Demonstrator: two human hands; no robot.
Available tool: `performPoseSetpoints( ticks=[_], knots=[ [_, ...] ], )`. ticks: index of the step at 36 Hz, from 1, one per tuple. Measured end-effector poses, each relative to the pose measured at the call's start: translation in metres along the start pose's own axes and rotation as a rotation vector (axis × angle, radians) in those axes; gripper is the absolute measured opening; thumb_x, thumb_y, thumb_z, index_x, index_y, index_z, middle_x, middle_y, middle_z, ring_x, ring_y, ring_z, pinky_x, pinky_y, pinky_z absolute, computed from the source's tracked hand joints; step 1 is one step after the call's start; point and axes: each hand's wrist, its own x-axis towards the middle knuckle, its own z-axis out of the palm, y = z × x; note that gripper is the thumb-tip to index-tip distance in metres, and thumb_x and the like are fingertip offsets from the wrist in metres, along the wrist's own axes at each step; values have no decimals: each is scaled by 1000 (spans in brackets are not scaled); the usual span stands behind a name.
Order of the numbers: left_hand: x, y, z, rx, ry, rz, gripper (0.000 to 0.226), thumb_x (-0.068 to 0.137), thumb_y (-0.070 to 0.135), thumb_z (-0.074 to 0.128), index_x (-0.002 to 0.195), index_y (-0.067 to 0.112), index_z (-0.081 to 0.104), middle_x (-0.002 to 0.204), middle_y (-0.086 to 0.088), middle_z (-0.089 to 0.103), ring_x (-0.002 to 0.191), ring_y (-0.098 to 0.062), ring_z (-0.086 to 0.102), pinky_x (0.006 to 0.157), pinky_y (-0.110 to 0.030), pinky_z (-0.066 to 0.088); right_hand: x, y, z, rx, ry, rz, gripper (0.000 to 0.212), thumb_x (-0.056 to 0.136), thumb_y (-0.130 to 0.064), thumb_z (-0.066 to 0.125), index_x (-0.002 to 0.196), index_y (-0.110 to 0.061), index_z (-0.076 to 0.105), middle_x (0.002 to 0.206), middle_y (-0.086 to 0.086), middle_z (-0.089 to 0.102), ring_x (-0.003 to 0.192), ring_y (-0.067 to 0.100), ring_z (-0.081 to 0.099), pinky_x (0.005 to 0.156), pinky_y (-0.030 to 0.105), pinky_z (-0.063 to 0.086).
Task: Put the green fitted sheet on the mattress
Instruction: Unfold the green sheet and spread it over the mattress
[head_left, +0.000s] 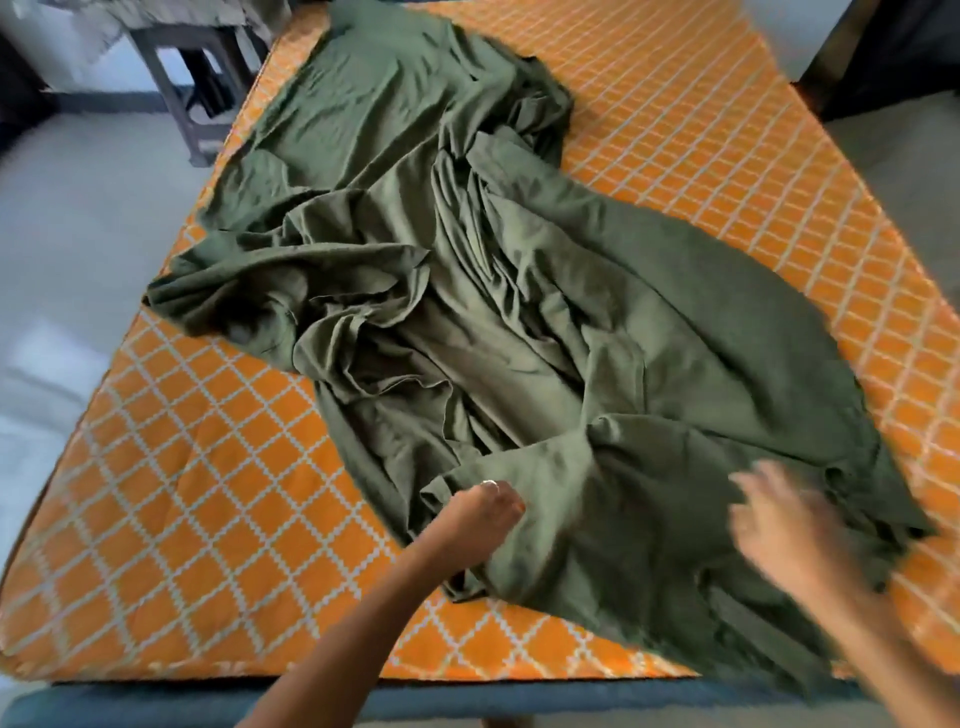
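the sheet (467, 291) lies bunched on the mattress (182, 493), running from the far left corner to the near right edge, where it hangs over. the left hand (483, 514) grips a fold at the sheet's near end; the right hand (784, 525) is above the sheet to its right. a stool (192, 78) stands on the floor (67, 218) beyond the mattress's left side
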Motion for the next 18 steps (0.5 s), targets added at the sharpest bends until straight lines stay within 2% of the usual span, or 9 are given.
performPoseSetpoints(
  ticks=[2,4,6,8,9,10,12,14,18],
  knots=[
    [4,-9,-2,-15,28,-26,25,98,23,47,110,12,65,103,0,65,99,-16,59,86,-23,43,-8,-52,32,-24,10,-253,42,69,-27,74,105,-6,68,116,18,62,84,37,67,71,44,56],
    [7,-15,-3,-43,51,-44,19,96,23,49,103,18,65,96,4,64,94,-13,60,85,-24,47,-12,-96,54,-26,-170,-351,74,61,-50,77,124,-14,61,131,12,56,107,33,63,84,49,52],
    [7,-19,-5,-35,61,-42,20,97,23,48,104,17,65,99,2,66,95,-14,61,83,-24,46,-24,-136,66,-71,-288,-425,113,46,-62,83,144,-28,39,149,9,40,120,39,54,87,56,47],
    [9,-25,-8,-6,72,-17,21,98,22,48,109,14,64,104,1,65,98,-14,60,83,-22,44,-27,-161,77,-110,-349,-437,117,62,-50,81,148,-47,1,161,6,1,133,48,34,94,58,40],
    [11,-27,-9,11,84,-4,22,98,21,48,110,13,63,105,1,64,99,-14,59,83,-21,42,-25,-165,82,-116,-369,-418,110,76,-35,75,145,-50,-9,160,4,-14,137,47,25,98,55,37],
    [12,-29,-10,22,97,1,22,98,20,48,112,12,62,107,1,64,100,-14,59,84,-21,41,-22,-166,85,-126,-387,-377,98,86,-20,65,146,-48,-8,159,4,-17,138,44,23,99,52,37],
    [19,-33,-12,36,109,-1,23,97,20,49,116,12,59,110,1,62,102,-13,58,82,-17,39,-12,-162,82,-134,-367,-337,65,93,-4,46,146,-34,24,157,10,14,135,36,31,99,45,39],
    [27,-37,-13,53,114,-21,24,97,22,50,120,16,56,113,3,59,103,-10,56,82,-14,40,2,-151,76,-78,-334,-311,38,93,-3,41,124,-20,54,132,8,49,123,29,46,94,37,44],
    [48,-40,-12,194,106,-6,42,96,30,50,135,19,43,135,0,48,119,-15,51,98,-28,41,29,-112,50,86,-432,-195,26,81,-4,44,86,-20,64,101,9,67,100,28,60,71,30,42]
  ],
)
